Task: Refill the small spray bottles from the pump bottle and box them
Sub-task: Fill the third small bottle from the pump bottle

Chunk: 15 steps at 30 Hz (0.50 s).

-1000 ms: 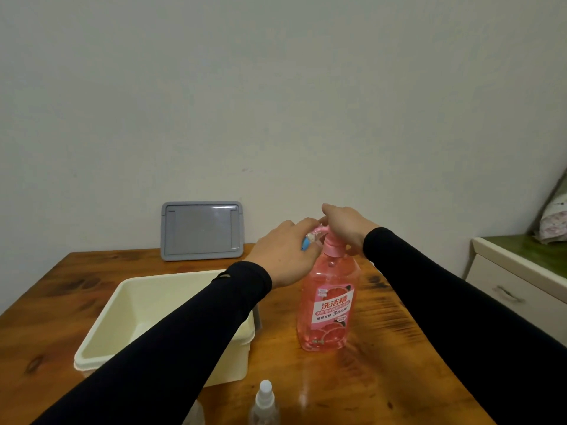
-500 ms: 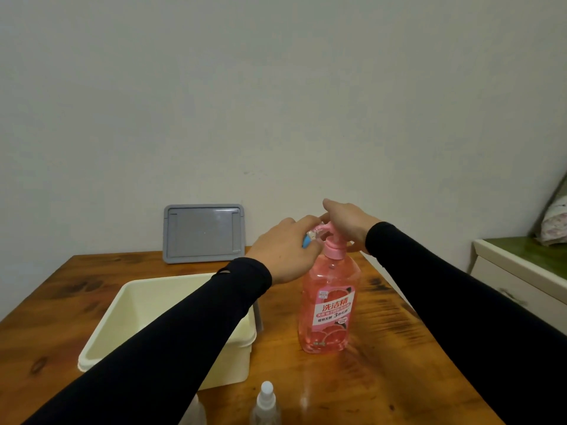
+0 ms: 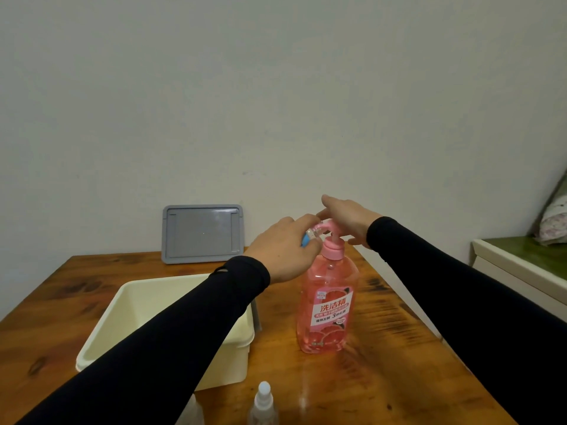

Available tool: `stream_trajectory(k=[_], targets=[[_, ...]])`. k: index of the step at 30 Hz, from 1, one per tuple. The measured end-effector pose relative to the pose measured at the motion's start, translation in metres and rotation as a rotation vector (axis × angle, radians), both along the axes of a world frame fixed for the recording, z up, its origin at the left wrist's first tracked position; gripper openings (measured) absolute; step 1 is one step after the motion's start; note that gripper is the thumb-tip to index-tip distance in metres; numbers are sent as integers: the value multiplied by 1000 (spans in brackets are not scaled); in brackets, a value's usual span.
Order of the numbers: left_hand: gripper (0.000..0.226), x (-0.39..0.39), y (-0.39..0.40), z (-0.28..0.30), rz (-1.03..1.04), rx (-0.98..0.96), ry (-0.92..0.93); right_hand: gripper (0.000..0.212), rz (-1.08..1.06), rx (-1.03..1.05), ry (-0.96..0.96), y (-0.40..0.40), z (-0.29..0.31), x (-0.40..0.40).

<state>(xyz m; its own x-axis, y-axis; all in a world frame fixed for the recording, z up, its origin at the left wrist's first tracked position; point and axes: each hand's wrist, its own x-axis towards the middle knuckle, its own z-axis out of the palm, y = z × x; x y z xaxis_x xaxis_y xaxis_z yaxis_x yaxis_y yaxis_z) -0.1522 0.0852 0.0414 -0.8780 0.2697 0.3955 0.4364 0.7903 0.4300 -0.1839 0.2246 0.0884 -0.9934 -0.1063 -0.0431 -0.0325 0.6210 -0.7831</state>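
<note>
A pink pump bottle (image 3: 328, 305) stands upright on the wooden table (image 3: 383, 378). My left hand (image 3: 285, 250) grips a small clear spray bottle with a blue part (image 3: 308, 239) and holds its mouth at the pump's spout. My right hand (image 3: 349, 217) lies over the pump head with its fingers straight. Another small spray bottle with a white top (image 3: 263, 404) stands at the near table edge. The cream plastic box (image 3: 129, 326) sits left of the pump bottle, partly hidden by my left sleeve.
A grey lid (image 3: 202, 234) leans against the wall at the back of the table. A white cabinet with a green top (image 3: 521, 265) stands to the right, beyond the table edge.
The pump head has risen from its pressed position, and my right hand has lifted with it. My left hand has stayed at the spout.
</note>
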Motion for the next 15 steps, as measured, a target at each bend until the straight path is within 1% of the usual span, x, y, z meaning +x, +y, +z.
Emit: stream_trajectory(k=[4,8,15], targets=[[46,-2,0,-5,10,-23,-4,52,-12,-10,10,-2,-13,-3],[47,-3,0,-15,16,-38,-33,50,-5,-2,-26,-4,-23,-1],[45,0,0,-3,8,-24,-12,53,19,12,-1,0,-4,2]])
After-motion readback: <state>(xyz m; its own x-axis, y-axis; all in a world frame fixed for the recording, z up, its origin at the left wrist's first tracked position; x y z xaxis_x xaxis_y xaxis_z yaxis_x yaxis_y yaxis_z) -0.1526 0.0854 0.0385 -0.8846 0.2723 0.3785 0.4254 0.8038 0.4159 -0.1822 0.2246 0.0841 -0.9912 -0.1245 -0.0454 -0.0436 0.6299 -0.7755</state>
